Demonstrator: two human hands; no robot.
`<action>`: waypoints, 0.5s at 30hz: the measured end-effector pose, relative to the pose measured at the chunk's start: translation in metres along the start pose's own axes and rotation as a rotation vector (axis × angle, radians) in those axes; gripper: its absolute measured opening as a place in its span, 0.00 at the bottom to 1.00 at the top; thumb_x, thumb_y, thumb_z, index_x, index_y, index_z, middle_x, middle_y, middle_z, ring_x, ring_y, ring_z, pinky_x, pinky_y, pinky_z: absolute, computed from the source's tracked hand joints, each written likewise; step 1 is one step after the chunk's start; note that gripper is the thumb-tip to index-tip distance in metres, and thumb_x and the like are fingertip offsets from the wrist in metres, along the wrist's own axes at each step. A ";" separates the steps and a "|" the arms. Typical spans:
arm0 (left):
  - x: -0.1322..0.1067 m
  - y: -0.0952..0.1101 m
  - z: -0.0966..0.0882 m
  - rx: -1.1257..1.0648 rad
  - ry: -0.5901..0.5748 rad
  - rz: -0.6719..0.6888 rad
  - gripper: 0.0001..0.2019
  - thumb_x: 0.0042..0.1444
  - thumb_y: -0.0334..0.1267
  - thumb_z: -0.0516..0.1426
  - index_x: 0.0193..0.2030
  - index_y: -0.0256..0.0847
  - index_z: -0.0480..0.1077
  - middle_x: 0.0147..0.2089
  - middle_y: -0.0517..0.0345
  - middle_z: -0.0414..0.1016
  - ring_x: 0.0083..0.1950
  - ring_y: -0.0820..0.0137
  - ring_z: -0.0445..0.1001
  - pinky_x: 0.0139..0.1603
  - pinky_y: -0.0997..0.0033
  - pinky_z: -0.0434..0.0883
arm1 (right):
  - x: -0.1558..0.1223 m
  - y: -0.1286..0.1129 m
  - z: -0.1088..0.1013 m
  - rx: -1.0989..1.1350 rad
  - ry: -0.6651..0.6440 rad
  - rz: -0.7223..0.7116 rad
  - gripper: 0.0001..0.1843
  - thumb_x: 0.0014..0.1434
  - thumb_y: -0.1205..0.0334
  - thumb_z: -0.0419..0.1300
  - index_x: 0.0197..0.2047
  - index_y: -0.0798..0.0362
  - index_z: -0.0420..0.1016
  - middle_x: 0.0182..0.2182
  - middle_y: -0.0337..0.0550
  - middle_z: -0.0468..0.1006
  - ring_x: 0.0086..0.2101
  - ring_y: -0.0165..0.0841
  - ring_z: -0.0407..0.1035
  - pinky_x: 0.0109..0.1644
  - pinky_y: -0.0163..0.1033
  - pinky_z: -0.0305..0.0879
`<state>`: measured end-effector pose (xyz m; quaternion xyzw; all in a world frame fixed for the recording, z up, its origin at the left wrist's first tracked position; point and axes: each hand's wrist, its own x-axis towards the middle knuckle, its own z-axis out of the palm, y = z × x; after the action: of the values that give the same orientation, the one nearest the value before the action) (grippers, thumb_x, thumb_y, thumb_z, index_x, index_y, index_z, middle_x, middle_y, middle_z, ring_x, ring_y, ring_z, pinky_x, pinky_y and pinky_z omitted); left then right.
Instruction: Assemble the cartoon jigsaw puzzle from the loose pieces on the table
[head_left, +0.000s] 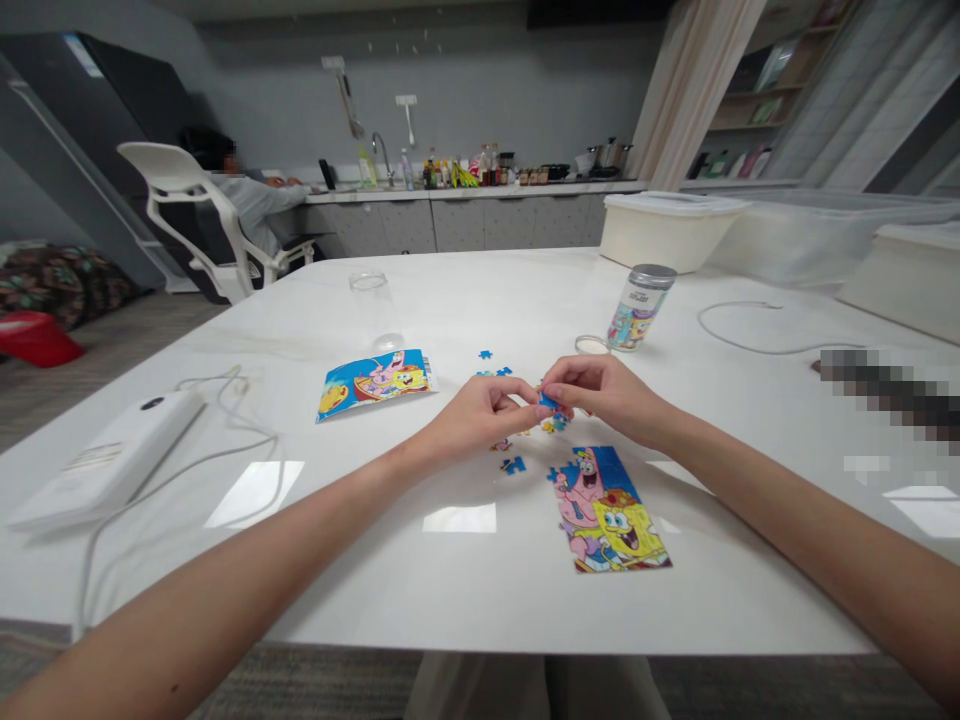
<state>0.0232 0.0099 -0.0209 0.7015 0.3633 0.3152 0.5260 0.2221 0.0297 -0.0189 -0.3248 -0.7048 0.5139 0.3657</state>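
Observation:
Fingertips of my left hand (484,412) and my right hand (604,392) meet over the table, pinching a small blue jigsaw piece (550,400) between them. Whether it is one piece or two joined ones, I cannot tell. Just below lies a partly assembled jigsaw puzzle (615,515) with a pink starfish and a yellow sponge character; its left and upper-left edges are ragged. Loose jigsaw pieces (514,466) are scattered under and around my hands, some hidden by them. A folded picture sheet (377,383) with the same characters stands slightly raised to the left.
Behind my hands are a printed can (641,308), a ring-shaped lid (592,345) and a clear container (371,305). A white power strip (112,455) with cables lies left. Cream boxes (667,230) and a cable (739,345) are at right. A person (259,205) sits far left.

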 end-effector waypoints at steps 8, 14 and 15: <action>0.002 -0.003 -0.002 -0.002 0.040 0.002 0.11 0.52 0.44 0.63 0.31 0.38 0.71 0.15 0.73 0.47 0.19 0.80 0.42 0.20 0.72 0.40 | 0.000 0.003 -0.002 0.085 -0.008 -0.008 0.10 0.55 0.54 0.65 0.34 0.53 0.78 0.24 0.37 0.74 0.25 0.26 0.63 0.30 0.35 0.60; 0.003 -0.003 -0.001 0.014 0.057 -0.004 0.10 0.55 0.43 0.60 0.31 0.39 0.70 0.16 0.72 0.48 0.19 0.81 0.42 0.20 0.73 0.41 | 0.000 0.004 -0.002 0.137 -0.025 0.005 0.10 0.54 0.55 0.66 0.33 0.54 0.78 0.24 0.37 0.73 0.25 0.26 0.64 0.31 0.35 0.61; 0.003 -0.002 -0.001 0.017 0.060 -0.004 0.09 0.55 0.43 0.59 0.31 0.39 0.70 0.16 0.72 0.48 0.19 0.81 0.42 0.20 0.73 0.41 | 0.000 0.005 -0.001 0.142 -0.030 0.006 0.10 0.55 0.55 0.66 0.33 0.54 0.77 0.24 0.37 0.74 0.25 0.26 0.64 0.31 0.35 0.61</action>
<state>0.0236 0.0133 -0.0228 0.6954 0.3827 0.3319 0.5097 0.2237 0.0317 -0.0231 -0.2922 -0.6709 0.5687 0.3756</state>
